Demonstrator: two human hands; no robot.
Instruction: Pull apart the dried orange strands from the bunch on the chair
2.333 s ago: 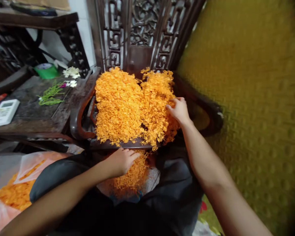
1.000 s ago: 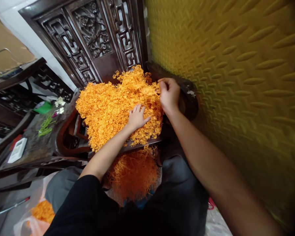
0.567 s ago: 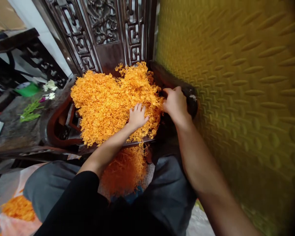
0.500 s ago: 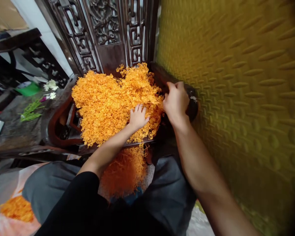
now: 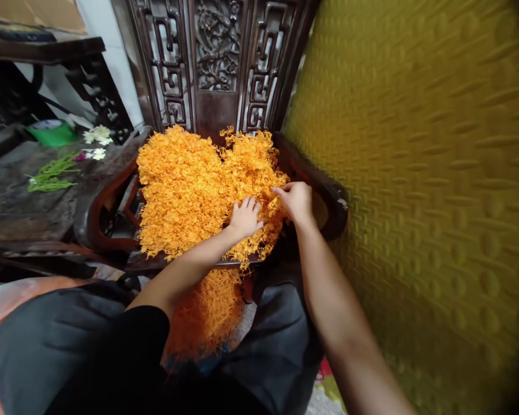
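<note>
A large heap of orange plastic flower pieces (image 5: pixel 185 190), small and spiky with thin stems, covers the seat of a dark carved wooden chair (image 5: pixel 218 106). Palm down on the heap's front right part, my left hand (image 5: pixel 245 218) has its fingers spread. My right hand (image 5: pixel 297 200) is at the heap's right edge, thumb and forefinger pinched among the orange pieces. The small piece at its fingertips is hard to see. More orange pieces (image 5: pixel 207 314) lie in a mound below the seat, between my knees.
A yellow textured mat (image 5: pixel 406 173) stands along the right side. On the wooden surface to the left are green stems (image 5: pixel 54 173), white flowers (image 5: pixel 97 135) and a green tape roll (image 5: pixel 51 132). The chair's curved armrest (image 5: pixel 90 213) borders the heap.
My right hand has moved from beside the armrest inward and down to the heap's edge. My left hand stays on the heap. The camera view has shifted slightly.
</note>
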